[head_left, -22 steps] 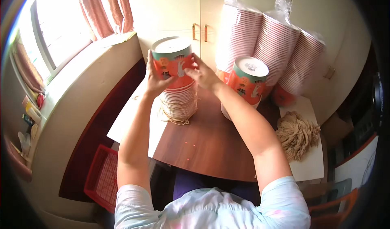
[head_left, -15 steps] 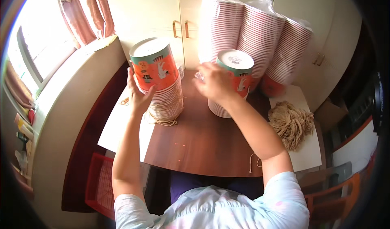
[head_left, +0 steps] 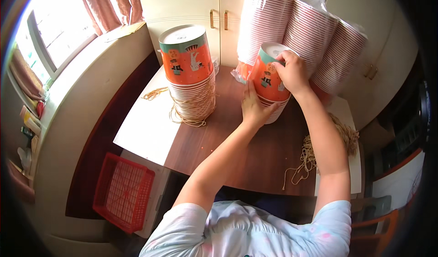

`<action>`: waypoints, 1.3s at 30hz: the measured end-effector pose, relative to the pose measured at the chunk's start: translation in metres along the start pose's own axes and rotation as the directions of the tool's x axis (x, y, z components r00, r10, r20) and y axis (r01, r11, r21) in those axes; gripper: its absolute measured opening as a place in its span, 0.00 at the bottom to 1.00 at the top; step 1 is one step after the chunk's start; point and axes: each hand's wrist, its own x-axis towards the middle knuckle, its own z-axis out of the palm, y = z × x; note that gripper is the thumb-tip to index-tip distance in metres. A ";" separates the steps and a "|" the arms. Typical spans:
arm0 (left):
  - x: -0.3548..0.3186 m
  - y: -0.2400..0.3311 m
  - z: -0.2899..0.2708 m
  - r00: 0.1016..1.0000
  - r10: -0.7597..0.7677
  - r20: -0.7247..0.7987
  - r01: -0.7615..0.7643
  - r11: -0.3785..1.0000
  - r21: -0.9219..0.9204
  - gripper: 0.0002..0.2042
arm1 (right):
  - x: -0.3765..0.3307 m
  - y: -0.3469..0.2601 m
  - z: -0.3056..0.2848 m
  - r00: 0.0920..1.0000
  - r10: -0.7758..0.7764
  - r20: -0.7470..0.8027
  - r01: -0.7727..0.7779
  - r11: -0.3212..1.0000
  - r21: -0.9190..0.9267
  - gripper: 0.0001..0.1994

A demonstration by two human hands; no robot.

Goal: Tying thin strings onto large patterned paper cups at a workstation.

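Observation:
On the right side of the table stands a short stack of upside-down paper buckets, its top paper bucket [head_left: 268,74] orange with a teal band and a white base. My right hand [head_left: 293,72] grips that bucket near its base, fingers bent over the upper side. Lower down, my left hand [head_left: 256,107] is wrapped against the near side of the same bucket, thumb and fingers apart around it. To the left, a taller bucket stack [head_left: 187,58] of the same print stands untouched, with beige cord [head_left: 194,109] hanging around its lower rims.
Tall plastic-wrapped bucket stacks [head_left: 310,29] stand behind my right hand. A tangle of beige cord [head_left: 309,154] lies at the table's right, partly behind my right forearm. A red plastic basket [head_left: 124,193] sits below the table's left edge. Cabinet doors [head_left: 182,6] rise behind.
My left hand has left the tall left stack and moved right onto the short stack's bucket. My right hand has shifted to that bucket's upper right side. The view has shifted too.

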 end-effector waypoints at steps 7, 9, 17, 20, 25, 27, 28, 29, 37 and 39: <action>0.001 -0.012 0.011 0.998 0.067 0.005 -0.066 0.997 -0.044 0.52 | 0.042 -0.036 -0.058 0.938 -0.226 -0.262 0.207 0.973 -0.098 0.05; 0.004 -0.011 0.006 0.999 0.008 0.046 -0.007 1.000 -0.016 0.49 | 0.055 -0.045 -0.086 0.841 -0.343 -0.418 0.321 0.939 -0.124 0.05; -0.050 0.025 -0.068 0.964 0.120 -0.238 -0.222 0.855 -0.469 0.25 | -0.096 -0.033 -0.141 0.767 0.642 0.017 -0.245 0.268 0.932 0.08; -0.099 0.054 -0.114 0.749 0.623 -0.225 -0.662 0.715 -0.225 0.31 | -0.208 -0.004 -0.095 0.642 0.676 0.362 -0.422 -0.083 0.903 0.10; -0.108 0.057 -0.143 0.722 0.645 0.252 -0.667 0.745 0.003 0.13 | -0.264 -0.025 -0.039 0.362 0.545 0.756 -0.508 -0.565 0.650 0.13; -0.097 0.057 -0.160 0.701 0.609 0.370 -0.658 0.753 0.007 0.11 | -0.255 -0.024 -0.058 0.417 0.557 0.718 -0.724 -0.274 0.633 0.12; -0.095 0.056 -0.164 0.714 0.587 0.383 -0.644 0.765 0.028 0.11 | -0.244 -0.026 -0.070 0.437 0.645 0.628 -0.854 0.078 0.514 0.10; -0.096 0.057 -0.168 0.723 0.565 0.397 -0.629 0.776 0.040 0.11 | -0.239 -0.022 -0.088 0.610 0.574 0.546 -0.789 0.507 0.348 0.10; -0.112 0.047 -0.150 0.697 0.550 0.461 -0.643 0.763 0.063 0.09 | -0.262 -0.025 -0.127 0.669 -0.110 0.735 0.206 0.978 -0.041 0.10; -0.112 0.047 -0.151 0.691 0.543 0.477 -0.649 0.756 0.080 0.09 | -0.268 -0.029 -0.119 0.646 -0.185 0.740 0.271 0.962 0.004 0.08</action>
